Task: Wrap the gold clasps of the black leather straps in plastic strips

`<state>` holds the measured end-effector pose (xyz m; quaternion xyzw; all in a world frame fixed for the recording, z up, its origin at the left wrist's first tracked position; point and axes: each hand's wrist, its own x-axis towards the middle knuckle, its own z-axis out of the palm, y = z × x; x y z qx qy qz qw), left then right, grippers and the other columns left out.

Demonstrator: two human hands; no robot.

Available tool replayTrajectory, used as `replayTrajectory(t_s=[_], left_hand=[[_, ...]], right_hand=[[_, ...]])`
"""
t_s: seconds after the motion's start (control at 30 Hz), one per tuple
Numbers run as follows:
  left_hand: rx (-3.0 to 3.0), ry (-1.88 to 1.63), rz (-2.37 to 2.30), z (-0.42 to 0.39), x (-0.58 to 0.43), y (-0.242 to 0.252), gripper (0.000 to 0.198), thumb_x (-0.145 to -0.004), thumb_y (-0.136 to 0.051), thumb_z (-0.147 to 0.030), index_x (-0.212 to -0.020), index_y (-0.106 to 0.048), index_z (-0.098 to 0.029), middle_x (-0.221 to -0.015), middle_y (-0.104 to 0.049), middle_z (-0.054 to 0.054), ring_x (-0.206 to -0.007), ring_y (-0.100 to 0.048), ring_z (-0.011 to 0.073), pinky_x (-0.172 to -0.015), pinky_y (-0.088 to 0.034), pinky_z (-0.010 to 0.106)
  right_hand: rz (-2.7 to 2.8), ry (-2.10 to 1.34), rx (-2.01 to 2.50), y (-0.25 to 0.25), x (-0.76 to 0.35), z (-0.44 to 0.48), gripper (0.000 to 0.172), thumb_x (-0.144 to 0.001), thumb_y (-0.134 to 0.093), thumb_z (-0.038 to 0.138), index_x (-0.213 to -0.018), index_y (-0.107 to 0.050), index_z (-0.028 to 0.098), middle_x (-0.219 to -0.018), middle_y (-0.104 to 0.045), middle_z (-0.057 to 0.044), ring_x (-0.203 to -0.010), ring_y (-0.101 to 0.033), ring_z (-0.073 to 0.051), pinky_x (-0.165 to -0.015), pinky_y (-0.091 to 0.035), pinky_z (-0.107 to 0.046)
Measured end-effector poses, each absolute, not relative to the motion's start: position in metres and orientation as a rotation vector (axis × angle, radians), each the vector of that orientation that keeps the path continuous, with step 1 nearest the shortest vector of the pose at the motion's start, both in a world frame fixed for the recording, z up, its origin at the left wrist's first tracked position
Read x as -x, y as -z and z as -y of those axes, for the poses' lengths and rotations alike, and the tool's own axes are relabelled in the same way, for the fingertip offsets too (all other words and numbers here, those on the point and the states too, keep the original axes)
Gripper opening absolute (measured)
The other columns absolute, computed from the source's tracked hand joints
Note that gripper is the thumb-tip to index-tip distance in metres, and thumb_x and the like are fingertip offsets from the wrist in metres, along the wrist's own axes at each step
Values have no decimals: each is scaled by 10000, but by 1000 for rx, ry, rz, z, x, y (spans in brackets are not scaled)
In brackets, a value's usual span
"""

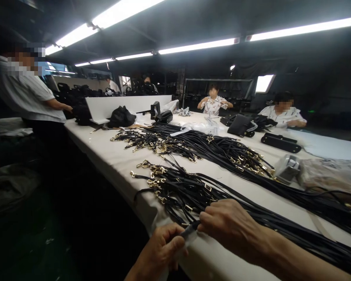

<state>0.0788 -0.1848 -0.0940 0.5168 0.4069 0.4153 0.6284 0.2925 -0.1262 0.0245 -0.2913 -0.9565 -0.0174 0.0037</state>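
At the table's near edge my left hand (165, 248) pinches one end of a short dark strap piece (190, 230), which looks wrapped in clear plastic. Closed round the same strap from the other side is my right hand (226, 222), its knuckles upward. Just beyond both hands lies a pile of black straps (190, 189) with gold clasps and buckles. Part of the held strap is hidden inside my fingers. Farther back spreads a second heap of black straps (222, 150) with gold hooks.
The pale-covered table (117, 156) runs away from me. Black bags (241, 125), a plastic-wrapped box (288, 168) and a white divider board (128, 107) stand on it. One person (32, 89) stands at left; others work across the table. A sack (11, 183) lies on the floor.
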Motion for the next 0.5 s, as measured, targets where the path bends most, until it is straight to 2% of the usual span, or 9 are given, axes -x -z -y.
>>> replayTrajectory(t_s=[0.1, 0.2, 0.3, 0.37, 0.43, 0.5], left_hand=[[-1022, -914, -859, 185, -82, 97, 597, -731, -705, -694, -874, -683, -115, -728, -716, 86, -454, -577, 118, -419, -412, 195], [-1004, -935, -883, 187, -83, 97, 535, -722, -745, -641, -838, -718, -119, -667, -705, 67, -479, -604, 132, -463, -459, 206], [-1236, -1044, -1077, 189, -77, 94, 458, -794, -702, -592, -836, -764, -140, -655, -704, 65, -496, -604, 140, -462, -447, 205], [-1475, -1180, -1201, 189, -70, 93, 365, -850, -676, -514, -872, -786, -166, -777, -753, 94, -648, -677, 189, -600, -519, 240], [-1597, -1262, -1223, 189, -65, 96, 310, -876, -663, -461, -899, -793, -181, -851, -770, 105, -760, -702, 216, -720, -538, 264], [-1492, -1234, -1148, 189, -65, 102, 368, -859, -672, -509, -917, -790, -166, -789, -756, 100, -659, -683, 194, -631, -528, 250]], right_hand=[[3051, 31, 649, -17, -287, 127, 210, -993, -515, 250, -802, -591, 207, -713, -664, 6, -595, -507, -145, -566, -185, -315], [3057, -188, 967, -17, -276, 124, 187, -928, -610, 277, -763, -643, 194, -674, -671, 7, -549, -478, -112, -530, -177, -285], [2916, -616, 1234, -29, -274, 116, 142, -836, -690, 352, -807, -728, 218, -646, -660, 24, -546, -474, -91, -505, -211, -235], [2828, -960, 1304, -37, -279, 108, 148, -813, -677, 341, -837, -752, 216, -653, -655, 31, -552, -487, -87, -491, -256, -205], [2717, -1243, 1355, -40, -286, 101, 170, -816, -632, 306, -816, -746, 180, -652, -653, 24, -545, -493, -84, -484, -293, -190], [2593, -1435, 1331, -37, -288, 97, 188, -815, -608, 289, -777, -727, 148, -631, -641, 18, -545, -495, -84, -497, -319, -186]])
